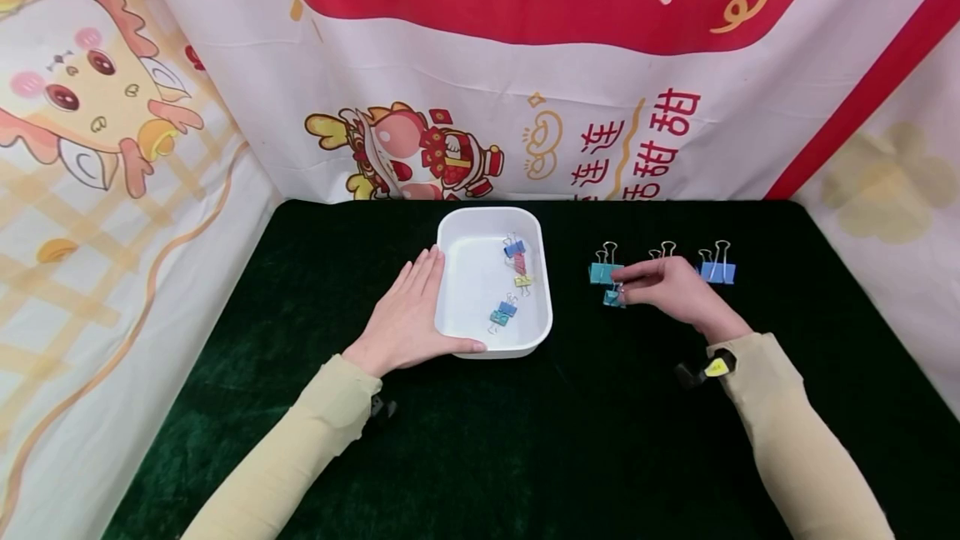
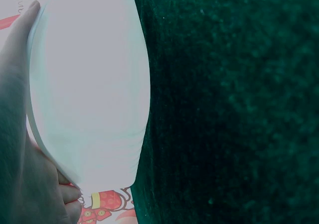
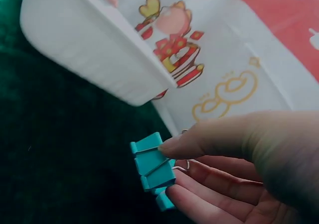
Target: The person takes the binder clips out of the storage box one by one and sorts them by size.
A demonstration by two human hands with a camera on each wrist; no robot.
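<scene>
A white plastic tray (image 1: 457,298) holds several small binder clips, among them a blue clip (image 1: 513,249), a yellow clip (image 1: 522,281) and a teal clip (image 1: 498,318). My left hand (image 1: 405,315) rests on its left side with fingers straight and thumb along the near rim. Between thumb and fingers, my right hand (image 1: 667,290) pinches a small teal binder clip (image 3: 152,162). Just beyond that clip stands a larger teal binder clip (image 1: 602,273), mostly hidden in the right wrist view. Part of another clip behind the right hand shows only its wire handles.
A large blue binder clip (image 1: 720,272) stands to the right of my right hand. Dark green cloth (image 1: 480,448) covers the table. Printed white fabric (image 1: 450,32) hangs along the back and both sides.
</scene>
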